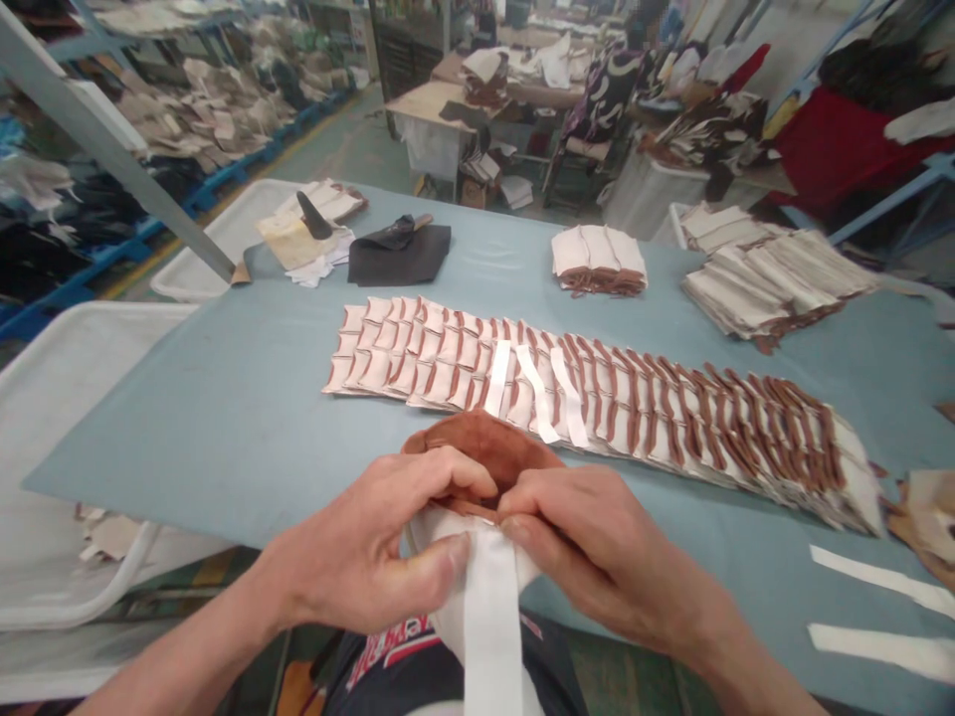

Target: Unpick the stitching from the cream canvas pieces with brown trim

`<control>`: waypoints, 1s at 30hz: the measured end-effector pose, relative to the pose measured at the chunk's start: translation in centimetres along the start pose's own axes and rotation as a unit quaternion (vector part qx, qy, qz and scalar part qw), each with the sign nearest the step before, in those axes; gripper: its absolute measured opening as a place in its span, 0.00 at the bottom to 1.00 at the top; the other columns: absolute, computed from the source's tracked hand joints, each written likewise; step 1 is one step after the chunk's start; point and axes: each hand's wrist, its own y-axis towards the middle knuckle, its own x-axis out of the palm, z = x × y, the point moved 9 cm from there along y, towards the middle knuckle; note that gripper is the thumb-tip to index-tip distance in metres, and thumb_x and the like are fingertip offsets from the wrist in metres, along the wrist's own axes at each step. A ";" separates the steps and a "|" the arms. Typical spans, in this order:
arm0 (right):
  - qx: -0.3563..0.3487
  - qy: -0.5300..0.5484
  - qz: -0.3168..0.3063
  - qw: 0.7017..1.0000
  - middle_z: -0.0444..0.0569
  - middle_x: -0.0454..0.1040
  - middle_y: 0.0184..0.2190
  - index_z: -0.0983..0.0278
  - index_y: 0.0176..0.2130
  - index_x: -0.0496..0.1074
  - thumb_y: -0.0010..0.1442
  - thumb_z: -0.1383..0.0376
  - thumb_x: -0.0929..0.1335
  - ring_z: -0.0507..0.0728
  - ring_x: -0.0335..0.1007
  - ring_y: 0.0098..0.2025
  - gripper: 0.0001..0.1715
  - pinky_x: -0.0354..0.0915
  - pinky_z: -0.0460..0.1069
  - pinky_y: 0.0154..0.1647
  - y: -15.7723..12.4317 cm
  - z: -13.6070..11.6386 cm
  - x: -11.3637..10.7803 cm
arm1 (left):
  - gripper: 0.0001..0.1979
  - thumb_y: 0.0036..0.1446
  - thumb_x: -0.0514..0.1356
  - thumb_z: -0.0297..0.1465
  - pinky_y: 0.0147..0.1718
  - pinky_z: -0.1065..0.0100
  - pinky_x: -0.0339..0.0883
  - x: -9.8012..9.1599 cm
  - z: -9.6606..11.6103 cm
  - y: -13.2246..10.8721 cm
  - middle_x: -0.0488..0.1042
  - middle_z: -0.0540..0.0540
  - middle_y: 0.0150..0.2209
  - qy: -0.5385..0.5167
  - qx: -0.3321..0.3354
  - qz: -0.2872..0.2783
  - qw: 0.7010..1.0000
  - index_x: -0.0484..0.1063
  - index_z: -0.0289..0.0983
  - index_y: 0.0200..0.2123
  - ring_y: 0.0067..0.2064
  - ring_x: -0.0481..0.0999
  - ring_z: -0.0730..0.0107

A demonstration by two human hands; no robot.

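Note:
Both my hands grip a brown leather piece with a pale lining [477,438] at the table's near edge. My left hand [395,537] pinches its rim, with the thumb pressed near a white strip [492,617]. That strip hangs from the rim toward my lap. My right hand [589,537] pinches the same rim just to the right, thumb against forefinger. Beyond my hands lies a long overlapping row of brown and cream pieces [597,398]. Several loose white strips [568,398] rest on that row.
More white strips [880,651] lie on the blue-grey table [246,398] at right. Cream stacks [776,278] and a black cloth [403,254] stand at the back. White bins [111,318] flank the left edge, near a metal post [126,159]. Another person [612,89] sits beyond.

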 end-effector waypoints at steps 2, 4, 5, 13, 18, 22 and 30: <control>-0.049 -0.076 -0.002 0.996 0.45 0.75 0.30 0.64 0.38 0.71 0.76 0.68 0.61 0.51 0.70 0.31 0.14 0.59 0.47 0.33 0.0 -1.2 -0.3 | 0.06 0.68 0.54 0.27 0.39 0.73 0.65 -0.1 0.4 0.5 0.77 0.52 0.37 -0.010 0.008 -0.065 0.998 0.71 0.39 0.44 0.37 0.74 0.74; -0.073 -0.130 -0.002 0.989 0.45 0.75 0.28 0.64 0.37 0.70 0.76 0.68 0.61 0.52 0.70 0.29 0.15 0.58 0.48 0.31 0.0 -1.8 -0.4 | 0.11 0.73 0.50 0.30 0.38 0.73 0.64 0.1 0.7 0.9 0.75 0.52 0.35 -0.021 0.022 -0.110 0.993 0.71 0.38 0.39 0.35 0.73 0.74; -0.081 -0.151 0.000 0.985 0.45 0.75 0.27 0.64 0.36 0.70 0.76 0.68 0.61 0.52 0.70 0.28 0.16 0.58 0.48 0.31 0.0 -2.0 -0.3 | 0.13 0.75 0.49 0.31 0.37 0.73 0.63 0.2 0.7 1.0 0.74 0.52 0.33 -0.019 0.032 -0.121 0.992 0.70 0.38 0.37 0.34 0.72 0.73; -0.089 -0.176 -0.016 0.980 0.47 0.77 0.28 0.65 0.39 0.71 0.76 0.70 0.59 0.54 0.74 0.30 0.16 0.61 0.48 0.32 -0.7 -2.0 0.5 | 0.21 0.77 0.48 0.35 0.27 0.66 0.52 0.4 1.1 -0.8 0.66 0.52 0.24 0.212 0.153 -0.047 0.964 0.63 0.38 0.28 0.25 0.62 0.70; -0.080 -0.152 -0.016 0.985 0.47 0.78 0.29 0.65 0.39 0.72 0.76 0.69 0.59 0.54 0.73 0.30 0.17 0.61 0.48 0.32 -0.8 -2.3 0.9 | 0.27 0.70 0.53 0.52 0.25 0.67 0.50 -0.1 -0.4 -0.5 0.65 0.54 0.21 0.100 0.115 -0.078 0.985 0.63 0.38 0.26 0.24 0.62 0.73; -0.078 -0.167 -0.017 0.983 0.47 0.77 0.28 0.64 0.38 0.72 0.77 0.67 0.58 0.54 0.70 0.29 0.19 0.59 0.48 0.32 -0.7 -2.8 0.9 | 0.32 0.70 0.44 0.57 0.29 0.71 0.58 0.4 0.3 0.6 0.71 0.50 0.27 -0.028 0.061 -0.127 0.990 0.70 0.36 0.31 0.29 0.68 0.72; -0.037 -0.109 -0.024 0.993 0.44 0.75 0.29 0.63 0.38 0.71 0.78 0.65 0.58 0.53 0.68 0.30 0.18 0.58 0.49 0.34 -1.8 -4.4 0.3 | 0.26 0.73 0.55 0.43 0.24 0.69 0.52 1.8 3.5 0.4 0.61 0.55 0.20 -0.044 0.101 -0.136 0.985 0.62 0.38 0.23 0.23 0.60 0.75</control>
